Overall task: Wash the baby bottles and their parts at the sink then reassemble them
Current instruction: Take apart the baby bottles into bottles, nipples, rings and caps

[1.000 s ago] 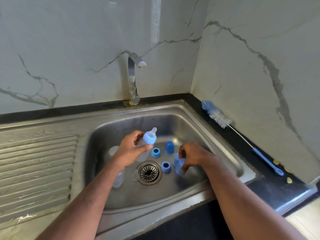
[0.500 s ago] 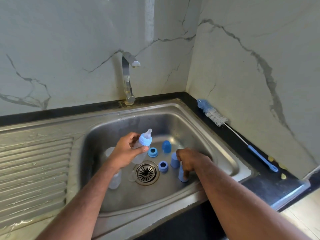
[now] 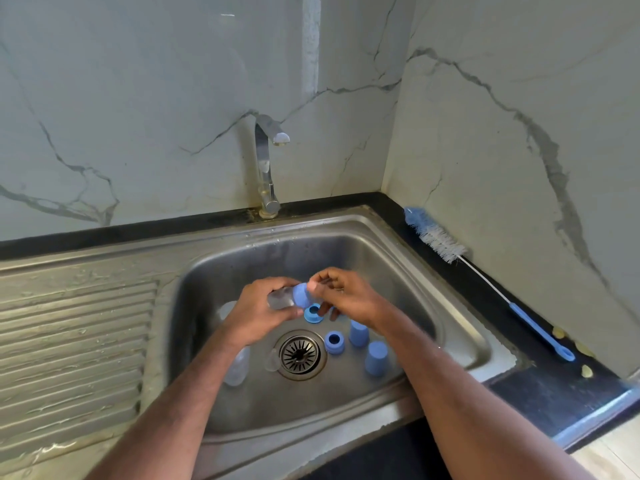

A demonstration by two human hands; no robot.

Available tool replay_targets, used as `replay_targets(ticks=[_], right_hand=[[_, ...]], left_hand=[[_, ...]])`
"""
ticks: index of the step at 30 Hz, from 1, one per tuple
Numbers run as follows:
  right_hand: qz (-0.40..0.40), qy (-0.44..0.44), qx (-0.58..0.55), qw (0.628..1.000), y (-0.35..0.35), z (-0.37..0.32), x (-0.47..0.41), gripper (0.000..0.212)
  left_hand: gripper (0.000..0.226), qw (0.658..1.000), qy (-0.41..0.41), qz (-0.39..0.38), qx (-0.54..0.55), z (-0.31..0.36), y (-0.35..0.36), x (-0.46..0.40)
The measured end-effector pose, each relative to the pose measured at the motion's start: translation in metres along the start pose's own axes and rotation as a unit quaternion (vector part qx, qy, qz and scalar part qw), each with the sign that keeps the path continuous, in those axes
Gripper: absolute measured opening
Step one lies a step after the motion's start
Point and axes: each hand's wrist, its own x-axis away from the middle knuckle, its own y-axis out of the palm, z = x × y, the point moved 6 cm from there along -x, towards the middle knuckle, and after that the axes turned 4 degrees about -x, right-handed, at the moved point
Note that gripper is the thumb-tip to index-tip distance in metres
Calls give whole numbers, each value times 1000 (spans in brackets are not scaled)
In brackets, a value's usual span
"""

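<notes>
1. the left hand (image 3: 258,311) grips the clear bottle (image 3: 280,299) on its side above the sink (image 3: 460,306) basin; a firm hold on the body stops it from spinning.
2. the right hand (image 3: 346,294) has its fingertips curled around the teat end beside the blue collar (image 3: 302,294); what they pinch is hidden. i judge the top is being unscrewed: turn the collar, not the soft teat.
3. work low over the basin, so a slipped part lands by the loose rings (image 3: 313,314) and two upturned caps (image 3: 375,358), not in the drain (image 3: 300,355).
4. another clear bottle (image 3: 239,370) lies left of the drain.
5. the tap (image 3: 268,168) is dry; the brush (image 3: 485,278) waits on the right counter.
</notes>
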Motion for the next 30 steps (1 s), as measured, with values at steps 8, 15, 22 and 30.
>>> replay_targets(ticks=[8,15,22,30], right_hand=[[-58,-10,17,998,18,-8,-32,27],[-80,-55,6,995,20,-17,-35,29],[-91,-63,61,992,21,-21,-31,29],[-132,-78,55,987,29,-27,-22,42]], left_hand=[[43,999,-5,1,-54,-1,-10,-1],[39,999,-18,-17,-33,-3,-16,-2],[37,996,-45,-77,30,-10,-16,3],[31,987,-76,-103,94,-15,-23,12]])
